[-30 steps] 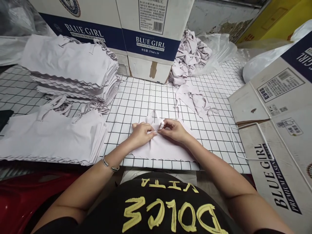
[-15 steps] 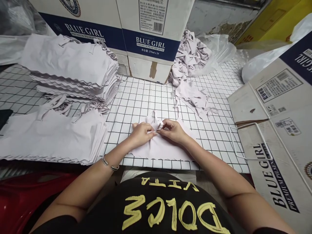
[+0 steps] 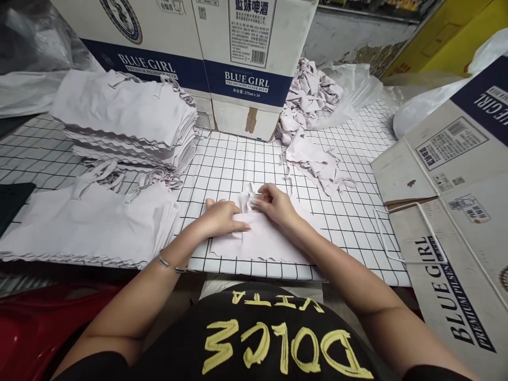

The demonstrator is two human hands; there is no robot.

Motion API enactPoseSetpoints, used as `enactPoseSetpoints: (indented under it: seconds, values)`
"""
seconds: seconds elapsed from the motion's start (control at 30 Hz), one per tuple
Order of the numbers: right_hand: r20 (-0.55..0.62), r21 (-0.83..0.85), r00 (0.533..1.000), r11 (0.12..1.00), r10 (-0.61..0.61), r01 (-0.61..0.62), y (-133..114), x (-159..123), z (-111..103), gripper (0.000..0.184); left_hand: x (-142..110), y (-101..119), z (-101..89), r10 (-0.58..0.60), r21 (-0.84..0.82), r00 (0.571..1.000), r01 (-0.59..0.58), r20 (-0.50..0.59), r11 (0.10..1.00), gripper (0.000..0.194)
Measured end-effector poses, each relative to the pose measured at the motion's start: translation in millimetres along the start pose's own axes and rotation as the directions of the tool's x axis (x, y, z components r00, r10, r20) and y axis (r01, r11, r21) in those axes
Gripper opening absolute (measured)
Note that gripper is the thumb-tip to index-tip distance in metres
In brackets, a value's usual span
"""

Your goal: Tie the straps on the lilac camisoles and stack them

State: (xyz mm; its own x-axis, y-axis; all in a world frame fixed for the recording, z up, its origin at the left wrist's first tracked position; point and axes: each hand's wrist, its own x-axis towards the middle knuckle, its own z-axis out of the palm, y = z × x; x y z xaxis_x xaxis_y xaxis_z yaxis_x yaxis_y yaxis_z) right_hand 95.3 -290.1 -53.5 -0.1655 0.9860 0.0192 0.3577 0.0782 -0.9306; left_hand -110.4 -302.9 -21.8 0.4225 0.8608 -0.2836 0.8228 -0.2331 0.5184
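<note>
A pale pink garment [image 3: 270,243] with a wavy lower edge lies flat on the grid-patterned tabletop in front of me. My left hand [image 3: 222,218] rests on its left side, thumb stretched across the cloth and the fingers apart from it. At the upper edge, my right hand [image 3: 278,205] is curled, its thumb and fingertips closed on a narrow strap [image 3: 248,198]. The fingertips are slightly blurred. To the left lies a pile of matching strapped garments [image 3: 119,222], with a taller stack [image 3: 123,108] of folded ones behind it.
A large Blue Girl carton [image 3: 246,119] stands at the back, and another carton [image 3: 413,174] with a white wire frame [image 3: 391,259] is at the right. Crumpled pink pieces [image 3: 311,92] are heaped beside clear plastic [image 3: 353,90]. Something red [image 3: 47,323] sits below the table's left edge.
My hands have moved apart. The left thumb has come off the strap area and lies lower on the cloth; the right hand has shifted slightly up. My view has tilted a little.
</note>
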Motion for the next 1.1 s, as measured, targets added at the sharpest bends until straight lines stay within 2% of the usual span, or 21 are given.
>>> enactPoseSetpoints:
  seconds: [0.03, 0.1, 0.17, 0.23, 0.3, 0.37, 0.43, 0.53, 0.6, 0.67, 0.73, 0.8, 0.93, 1.0, 1.1]
  values:
    - [-0.011, -0.142, 0.997, 0.987, -0.075, 0.073, 2, -11, -7, 0.031, -4, -8, -7.5, -0.003, 0.027, 1.0, 0.003, -0.007, 1.0, 0.047]
    - [0.089, -0.38, 0.976, 0.899, -0.201, 0.22, 8, -41, -22, 0.03, -15, -24, -18.9, -0.018, 0.045, 1.0, 0.017, 0.014, 0.999, 0.046]
    - [0.234, -0.53, 0.941, 0.779, -0.243, 0.333, 16, -73, -37, 0.034, -25, -37, -24.1, -0.076, 0.053, 0.994, 0.072, 0.08, 0.996, 0.043]
    - [0.31, -0.614, 0.921, 0.689, -0.237, 0.384, 23, -97, -46, 0.04, -32, -42, -24.6, -0.144, 0.115, 0.988, 0.136, 0.062, 0.984, 0.04]
    - [0.286, -0.636, 0.929, 0.678, -0.236, 0.369, 27, -107, -49, 0.041, -29, -34, -23.3, -0.147, 0.202, 0.982, 0.168, -0.115, 0.965, 0.036]
    - [0.208, -0.616, 0.94, 0.711, -0.269, 0.34, 28, -105, -50, 0.036, -14, -11, -20.6, -0.053, 0.223, 0.946, 0.129, -0.32, 0.966, 0.03]
    - [0.217, -0.602, 0.93, 0.71, -0.295, 0.366, 27, -100, -49, 0.036, 13, 22, -13.8, 0.046, 0.165, 0.919, 0.021, -0.392, 0.986, 0.024]
    - [0.402, -0.61, 0.884, 0.651, -0.237, 0.452, 24, -96, -45, 0.047, 69, 75, 9.7, 0.097, 0.047, 0.952, -0.088, -0.289, 0.995, 0.031]
    - [0.458, -0.623, 0.874, 0.642, -0.163, 0.447, 23, -97, -42, 0.053, 106, 101, 30.0, 0.01, -0.143, 0.973, -0.044, -0.228, 0.989, 0.029]
    - [0.471, -0.622, 0.876, 0.662, -0.109, 0.417, 22, -100, -41, 0.056, 135, 115, 45.2, -0.093, -0.399, 0.983, 0.022, -0.159, 0.917, 0.022]
    - [0.477, -0.606, 0.875, 0.69, -0.082, 0.395, 21, -102, -42, 0.057, 155, 121, 48.6, -0.128, -0.586, 0.989, 0.063, -0.07, 0.808, 0.016]
    - [0.475, -0.59, 0.877, 0.714, -0.072, 0.378, 20, -104, -43, 0.057, 169, 123, 38.4, -0.106, -0.686, 0.994, 0.092, 0.022, 0.721, 0.011]
    - [0.456, -0.57, 0.887, 0.742, -0.074, 0.355, 21, -113, -47, 0.057, 188, 126, -3.8, -0.028, -0.855, 0.984, 0.167, 0.175, 0.491, 0.013]
    - [0.444, -0.561, 0.892, 0.749, -0.086, 0.351, 22, -119, -48, 0.057, 194, 129, -22.7, -0.004, -0.895, 0.979, 0.187, 0.203, 0.404, 0.016]
    - [0.419, -0.552, 0.902, 0.76, -0.101, 0.342, 25, -127, -48, 0.057, 199, 136, -39.9, 0.026, -0.934, 0.98, 0.178, 0.196, 0.309, 0.017]
